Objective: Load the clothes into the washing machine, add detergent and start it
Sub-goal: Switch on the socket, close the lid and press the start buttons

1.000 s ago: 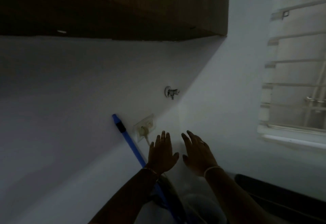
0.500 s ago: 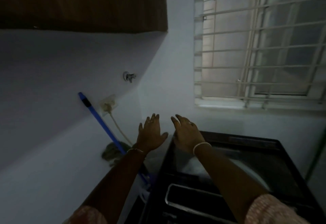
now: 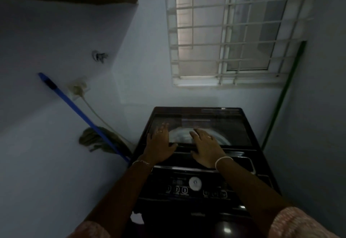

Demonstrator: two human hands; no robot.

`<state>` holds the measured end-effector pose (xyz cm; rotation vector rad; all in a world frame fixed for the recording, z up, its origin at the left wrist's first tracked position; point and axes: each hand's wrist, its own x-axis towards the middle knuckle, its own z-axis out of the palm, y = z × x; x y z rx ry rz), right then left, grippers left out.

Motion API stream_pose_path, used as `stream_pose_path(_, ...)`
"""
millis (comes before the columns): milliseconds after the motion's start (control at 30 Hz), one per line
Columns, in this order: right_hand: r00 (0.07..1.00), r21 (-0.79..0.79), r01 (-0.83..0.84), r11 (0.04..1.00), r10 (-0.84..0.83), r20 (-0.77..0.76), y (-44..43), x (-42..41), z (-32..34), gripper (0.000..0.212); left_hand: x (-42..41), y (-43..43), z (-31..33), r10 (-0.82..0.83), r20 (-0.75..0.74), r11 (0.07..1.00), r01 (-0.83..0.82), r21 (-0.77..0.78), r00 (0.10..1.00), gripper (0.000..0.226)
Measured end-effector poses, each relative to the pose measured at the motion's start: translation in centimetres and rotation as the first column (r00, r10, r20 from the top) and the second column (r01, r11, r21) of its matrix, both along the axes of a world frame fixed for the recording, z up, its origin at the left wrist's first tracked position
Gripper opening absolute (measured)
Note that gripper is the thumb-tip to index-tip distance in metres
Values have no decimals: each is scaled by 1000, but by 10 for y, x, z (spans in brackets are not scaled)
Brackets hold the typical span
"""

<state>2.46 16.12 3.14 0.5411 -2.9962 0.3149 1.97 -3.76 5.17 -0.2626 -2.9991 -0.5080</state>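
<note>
Left hand (image 3: 159,147) and right hand (image 3: 205,148) rest flat, fingers extended, on the closed lid (image 3: 232,131) of the washing machine (image 3: 234,111) under one barred window (image 3: 230,31), flanked by one blue mop (image 3: 80,114) and one green pole (image 3: 280,99).

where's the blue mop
In the head view the mop leans on the left wall, just left of the washing machine, handle top beside the socket.

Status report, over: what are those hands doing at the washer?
Left hand, right hand open, flat over lid. Washing machine shut, no clothes seen. Blue mop handle left, clear.
</note>
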Motion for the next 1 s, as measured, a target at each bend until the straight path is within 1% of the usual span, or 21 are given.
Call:
stream_pose_path(67, 998, -17, 40, 999, -39, 42, 14, 17, -15, 81, 11, 1, -15, -21, 46, 1000, 20, 12, 999, 89)
stream_pose_path(100, 996, -17, 62, 998, -61, 68, 20, 25, -22, 87, 16, 1, -22, -33, 63, 999, 32, 27, 997, 89)
stream_pose_path(200, 985, 21, 113, 993, -115, 126, 36, 48, -38, 118, 31, -1, -41, -73, 104, 997, 69, 42, 992, 86)
stream_pose_path(233, 982, 24, 138, 990, -140, 129, 41, 56, -44, 126, 36, -3, -48, -84, 122, 996, 78, 50, 989, 86)
stream_pose_path(267, 977, 21, 170, 985, -171, 128, 46, 64, -50, 129, 41, -4, -53, -95, 141, 995, 89, 52, 985, 85)
stream_pose_path(367, 953, 10, 259, 966, -257, 161, 61, 89, -62, 133, 61, -9, -71, -119, 152, 992, 113, 49, 981, 82)
stream_pose_path(400, 942, 6, 289, 957, -285, 177, 65, 99, -66, 131, 68, -10, -77, -119, 148, 992, 111, 58, 982, 81)
stream_pose_path(467, 919, -11, 355, 935, -346, 190, 70, 116, -72, 128, 83, -14, -89, -120, 103, 991, 112, 79, 987, 78)
stream_pose_path(533, 894, -27, 414, 910, -401, 202, 75, 129, -76, 130, 95, -18, -97, -131, 30, 988, 128, 84, 991, 74)
stream_pose_path(600, 870, -39, 463, 886, -445, 213, 78, 140, -79, 134, 108, -21, -103, -110, -8, 992, 111, 65, 994, 71)
stream_pose_path(733, 817, -61, 549, 834, -519, 252, 79, 148, -80, 132, 131, -25, -112, -74, -11, 997, 74, -21, 997, 68)
stream_pose_path(833, 789, -48, 570, 820, -531, 311, 74, 144, -77, 134, 143, -29, -117, -101, -14, 989, 99, -111, 995, 66)
stream_pose_path(900, 768, -37, 573, 819, -520, 374, 73, 140, -73, 138, 147, -30, -119, -113, -41, 985, 106, -138, 993, 66)
stream_pose_path(1000, 724, -27, 588, 809, -511, 464, 69, 135, -67, 142, 152, -31, -125, -109, -78, 979, 94, -181, 991, 73)
